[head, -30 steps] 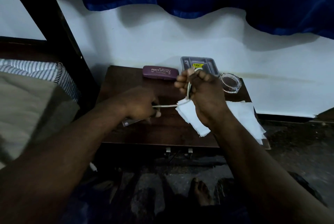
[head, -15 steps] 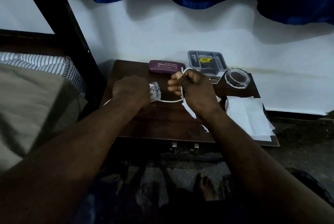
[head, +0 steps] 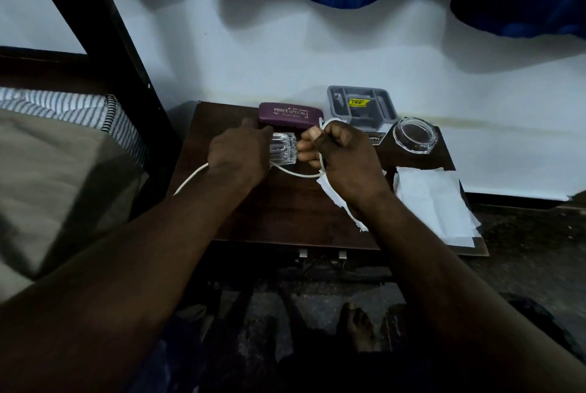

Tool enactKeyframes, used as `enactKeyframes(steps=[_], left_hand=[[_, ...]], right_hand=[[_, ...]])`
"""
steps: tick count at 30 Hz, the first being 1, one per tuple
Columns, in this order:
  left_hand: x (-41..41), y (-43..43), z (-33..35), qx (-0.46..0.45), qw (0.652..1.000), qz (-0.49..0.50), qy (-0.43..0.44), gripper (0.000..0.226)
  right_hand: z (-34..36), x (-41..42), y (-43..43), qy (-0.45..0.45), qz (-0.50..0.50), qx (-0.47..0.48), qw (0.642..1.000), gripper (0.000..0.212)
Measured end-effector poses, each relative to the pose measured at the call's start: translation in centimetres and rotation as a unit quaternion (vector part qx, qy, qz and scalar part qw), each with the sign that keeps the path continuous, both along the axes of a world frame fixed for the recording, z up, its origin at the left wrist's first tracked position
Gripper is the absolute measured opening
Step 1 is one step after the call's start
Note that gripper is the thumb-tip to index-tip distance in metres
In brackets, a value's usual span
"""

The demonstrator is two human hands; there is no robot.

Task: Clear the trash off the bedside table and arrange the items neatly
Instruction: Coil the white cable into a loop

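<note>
Over the dark wooden bedside table (head: pixel 279 221), my right hand (head: pixel 345 161) is closed on a coiled white cable (head: pixel 298 174), a loop showing above the fist. My left hand (head: pixel 241 154) grips the same cable, which trails left off the table edge. A clear ribbed glass (head: pixel 283 151) stands between the two hands, touching my left fingers. White tissue paper (head: pixel 434 202) lies on the right side, and another piece (head: pixel 336 202) sits under my right wrist.
A maroon spectacle case (head: pixel 290 113), a grey compartment tray (head: pixel 361 105) and a clear glass ashtray (head: pixel 415 135) line the back by the white wall. A bed with a striped pillow (head: pixel 63 107) is at left. My bare foot (head: pixel 358 329) rests on the floor below.
Both hands have moved toward the back of the table and come closer together. The glass now shows between them, and more cable trails off to the left.
</note>
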State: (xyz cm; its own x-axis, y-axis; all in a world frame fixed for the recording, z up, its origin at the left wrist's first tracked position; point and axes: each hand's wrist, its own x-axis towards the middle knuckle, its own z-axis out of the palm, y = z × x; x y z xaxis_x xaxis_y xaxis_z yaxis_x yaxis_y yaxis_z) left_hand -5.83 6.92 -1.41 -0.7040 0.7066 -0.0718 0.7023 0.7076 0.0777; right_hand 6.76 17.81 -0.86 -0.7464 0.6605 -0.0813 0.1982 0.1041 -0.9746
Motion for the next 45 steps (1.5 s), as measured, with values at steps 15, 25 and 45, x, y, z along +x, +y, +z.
enactKeyframes(steps=[15, 25, 45], left_hand=[[-0.1, 0.3, -0.7, 0.035, 0.999, -0.009, 0.032, 0.073], [-0.4, 0.1, -0.6, 0.039, 0.998, -0.004, 0.039, 0.070], [2.3, -0.3, 1.7, 0.040, 0.971, -0.230, -0.042, 0.041]], right_hand=[[0.2, 0.7, 0.8, -0.006, 0.001, 0.003, 1.000, 0.028], [0.2, 0.3, 0.4, -0.010, 0.011, 0.008, 1.000, 0.023], [-0.1, -0.2, 1.0, 0.100, -0.111, -0.039, 0.988, 0.029]])
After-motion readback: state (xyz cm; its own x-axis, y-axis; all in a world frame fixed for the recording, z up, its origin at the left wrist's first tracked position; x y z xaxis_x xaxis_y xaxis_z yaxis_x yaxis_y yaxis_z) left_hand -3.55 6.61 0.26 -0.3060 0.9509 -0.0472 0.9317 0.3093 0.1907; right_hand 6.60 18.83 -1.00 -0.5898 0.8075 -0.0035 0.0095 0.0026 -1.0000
